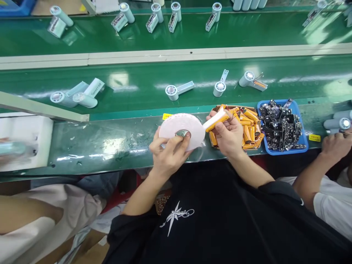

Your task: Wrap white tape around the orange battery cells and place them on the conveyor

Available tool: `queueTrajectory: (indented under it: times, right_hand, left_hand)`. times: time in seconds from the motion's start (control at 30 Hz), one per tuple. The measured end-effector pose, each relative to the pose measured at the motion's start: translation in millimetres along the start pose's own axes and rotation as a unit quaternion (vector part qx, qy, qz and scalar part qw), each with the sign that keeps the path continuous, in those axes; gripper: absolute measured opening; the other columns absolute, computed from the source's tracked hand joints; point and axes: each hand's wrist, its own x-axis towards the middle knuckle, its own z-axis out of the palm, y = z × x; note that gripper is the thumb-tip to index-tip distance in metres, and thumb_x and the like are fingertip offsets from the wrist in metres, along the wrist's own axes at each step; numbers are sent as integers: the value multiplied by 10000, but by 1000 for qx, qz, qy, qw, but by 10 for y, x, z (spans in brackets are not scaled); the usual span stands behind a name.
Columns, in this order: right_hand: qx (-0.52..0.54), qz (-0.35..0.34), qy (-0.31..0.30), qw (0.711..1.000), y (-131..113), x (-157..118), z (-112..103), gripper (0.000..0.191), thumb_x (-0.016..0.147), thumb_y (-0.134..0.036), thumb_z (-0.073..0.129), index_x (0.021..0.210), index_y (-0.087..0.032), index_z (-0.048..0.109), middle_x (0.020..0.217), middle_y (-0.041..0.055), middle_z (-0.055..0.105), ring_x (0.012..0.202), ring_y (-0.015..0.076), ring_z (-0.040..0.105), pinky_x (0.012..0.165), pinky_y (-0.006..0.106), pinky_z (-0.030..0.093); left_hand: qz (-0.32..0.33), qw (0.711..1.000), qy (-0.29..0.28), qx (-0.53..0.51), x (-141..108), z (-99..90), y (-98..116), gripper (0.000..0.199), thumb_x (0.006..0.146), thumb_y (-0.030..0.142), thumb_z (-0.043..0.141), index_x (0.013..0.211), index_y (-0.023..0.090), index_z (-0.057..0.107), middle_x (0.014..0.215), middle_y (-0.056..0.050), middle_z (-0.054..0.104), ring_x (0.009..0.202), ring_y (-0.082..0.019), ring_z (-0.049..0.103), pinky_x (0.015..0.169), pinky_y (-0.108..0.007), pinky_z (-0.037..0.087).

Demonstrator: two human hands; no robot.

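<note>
My left hand (169,156) is closed on a flat roll of white tape (176,124), with fingers at its centre hole. In my right hand (229,137) is an orange battery (217,123), pinched between thumb and fingers. A white strip (215,119) lies along the battery's upper side, and the battery's left end meets the roll's right edge. Just behind the right hand stands a box of orange batteries (249,134), partly hidden by that hand. Beside it, a blue tray (299,148) holds many small black circuit boards (280,124).
Light-blue fan bodies (172,92) lie on the near green belt (143,77). More fan bodies (156,14) stand on the far belt beyond a pale rail (123,57). A co-worker's hand (337,146) is at right; another person works by a white foam block (41,143) at left.
</note>
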Motion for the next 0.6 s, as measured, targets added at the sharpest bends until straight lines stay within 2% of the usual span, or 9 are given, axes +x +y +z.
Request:
queueTrajectory:
  times: [0.1, 0.17, 0.23, 0.27, 0.33, 0.4, 0.47, 0.53, 0.6]
  right_hand:
    - [35, -10, 13, 999, -173, 68, -130, 577, 922, -719, 845, 1275, -285, 702, 1349, 100, 779, 1248, 332, 777, 1027, 533, 719]
    - [7, -90, 56, 994, -474, 150, -495, 512, 880, -684, 909, 1182, -297, 763, 1338, 55, 788, 1232, 323, 785, 1043, 488, 716]
    - [-11, -244, 174, 954, -804, 204, -968, 430, 892, -679, 916, 1188, -381, 820, 1366, -32, 778, 1263, 271, 773, 1061, 375, 693]
    - [-28, -265, 206, 942, -934, 211, -1190, 395, 909, -650, 921, 1229, -436, 829, 1378, -68, 772, 1294, 251, 757, 1080, 341, 674]
    - [-50, -268, 220, 937, -1063, 204, -1512, 427, 870, -635, 968, 1253, -512, 825, 1266, -88, 804, 1191, 225, 796, 973, 299, 702]
    - [-54, -250, 196, 947, -1023, 224, -1630, 448, 829, -603, 1012, 1225, -525, 818, 1122, -64, 825, 1053, 230, 829, 844, 309, 734]
    - [-37, -260, 167, 950, -904, 313, -1574, 439, 821, -554, 1033, 1185, -477, 801, 1031, -38, 826, 986, 245, 840, 777, 325, 745]
    - [-22, -273, 138, 952, -807, 455, -1426, 442, 842, -524, 1025, 1177, -410, 760, 1022, -27, 823, 997, 257, 844, 791, 344, 753]
    - [-14, -288, 117, 950, -784, 596, -1279, 469, 855, -520, 1016, 1186, -359, 724, 1025, -28, 814, 996, 259, 846, 813, 356, 760]
  left_hand:
    - [-7, 999, -7, -37, -169, 32, 197, 562, 902, 418, 922, 1429, 294, 773, 1014, -117, 744, 1064, -319, 621, 1023, -518, 575]
    - [-8, 995, -84, -54, -371, -6, 202, 513, 880, 401, 932, 1364, 290, 802, 1029, -120, 760, 1063, -325, 641, 987, -507, 586]
    - [-36, 984, -171, -34, -574, -83, 80, 492, 840, 381, 948, 1306, 296, 815, 1089, -130, 786, 1104, -364, 655, 1025, -566, 586]
    - [-58, 979, -195, -15, -638, -121, -8, 479, 827, 381, 947, 1280, 295, 819, 1115, -134, 795, 1133, -391, 658, 1053, -612, 575]
    - [-93, 979, -183, 3, -609, -143, -155, 362, 867, 412, 891, 1205, 300, 825, 1104, -123, 805, 1169, -426, 663, 1090, -677, 547]
    - [-91, 986, -138, -23, -285, -29, -171, 200, 997, 445, 732, 1101, 302, 825, 1010, -99, 800, 1110, -397, 691, 1055, -643, 570]
    - [-52, 987, -133, -68, 345, 288, -31, 336, 1114, 437, 519, 1045, 290, 814, 950, -86, 786, 1001, -339, 708, 972, -557, 599]
    - [-28, 984, -162, -73, 1169, 810, 196, 427, 1152, 455, 430, 1189, 257, 806, 1131, -119, 798, 1110, -346, 702, 969, -520, 585]
    - [-25, 979, -191, -67, 1997, 1449, 411, 453, 1145, 471, 465, 1329, 189, 769, 1316, -180, 755, 1212, -388, 674, 1029, -539, 557]
